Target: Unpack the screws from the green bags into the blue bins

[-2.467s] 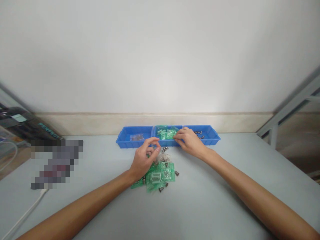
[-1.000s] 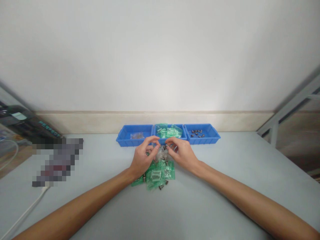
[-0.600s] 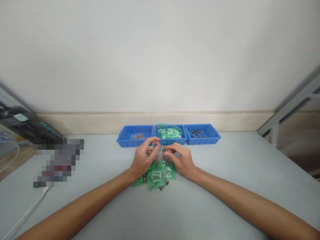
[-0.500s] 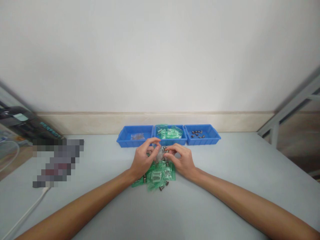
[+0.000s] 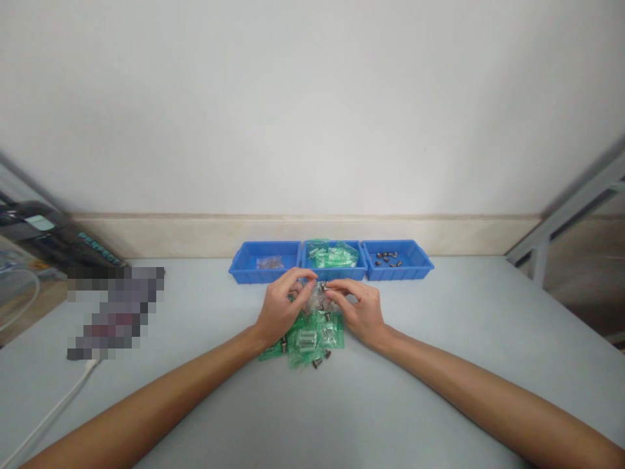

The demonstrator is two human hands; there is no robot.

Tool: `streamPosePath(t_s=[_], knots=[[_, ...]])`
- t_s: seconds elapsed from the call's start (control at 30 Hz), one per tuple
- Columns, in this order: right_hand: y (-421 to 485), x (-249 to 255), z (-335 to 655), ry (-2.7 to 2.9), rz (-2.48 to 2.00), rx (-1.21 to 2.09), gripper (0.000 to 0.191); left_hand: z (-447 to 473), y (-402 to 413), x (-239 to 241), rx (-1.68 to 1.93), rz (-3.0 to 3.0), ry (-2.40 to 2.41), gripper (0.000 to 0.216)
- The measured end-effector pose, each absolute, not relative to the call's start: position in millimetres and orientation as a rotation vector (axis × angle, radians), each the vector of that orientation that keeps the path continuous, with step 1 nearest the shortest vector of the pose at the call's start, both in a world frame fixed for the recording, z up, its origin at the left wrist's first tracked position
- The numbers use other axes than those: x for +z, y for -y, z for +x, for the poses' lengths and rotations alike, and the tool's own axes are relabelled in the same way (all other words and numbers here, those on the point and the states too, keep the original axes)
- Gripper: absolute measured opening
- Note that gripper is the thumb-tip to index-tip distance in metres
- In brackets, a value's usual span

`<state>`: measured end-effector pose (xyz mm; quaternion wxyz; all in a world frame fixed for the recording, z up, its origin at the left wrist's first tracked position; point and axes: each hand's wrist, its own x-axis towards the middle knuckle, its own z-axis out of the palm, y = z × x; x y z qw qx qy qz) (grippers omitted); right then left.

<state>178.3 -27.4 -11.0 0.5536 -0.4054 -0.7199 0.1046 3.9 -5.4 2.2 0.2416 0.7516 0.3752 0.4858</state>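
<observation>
My left hand (image 5: 283, 306) is over the left side of a pile of green plastic bags (image 5: 306, 339), its thumb and index finger brought together. What sits between those fingertips, if anything, is too small to make out. Opposite it, my right hand (image 5: 362, 309) pinches a small shiny metal screw (image 5: 323, 286) at its fingertips. Below and between both hands lies a crumpled clear plastic bag (image 5: 318, 299), partly covered by fingers. Loose metal screws (image 5: 317, 363) lie at the pile's front edge, and more show among the bags.
Three blue trays stand in a row behind my hands: the left tray (image 5: 241, 266) holds a small clear bag, the middle tray (image 5: 362, 264) green bags, the right tray (image 5: 420, 264) several screws. A pixelated dark object (image 5: 120, 309) with a white cable (image 5: 63, 397) lies at left.
My right fingertips have risen slightly, and the metal screw shows more plainly at them. The left hand keeps nearly the same pose. The whole view has shifted a little.
</observation>
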Motion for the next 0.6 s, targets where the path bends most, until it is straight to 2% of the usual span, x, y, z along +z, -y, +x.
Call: streamPosePath(t_s=[0.6], knots=[[27.8,-10.0,179.0,1.662,-0.899,0.33,0.01,1.8,1.9,-0.4,1.395,2.271,-0.845,0.016]])
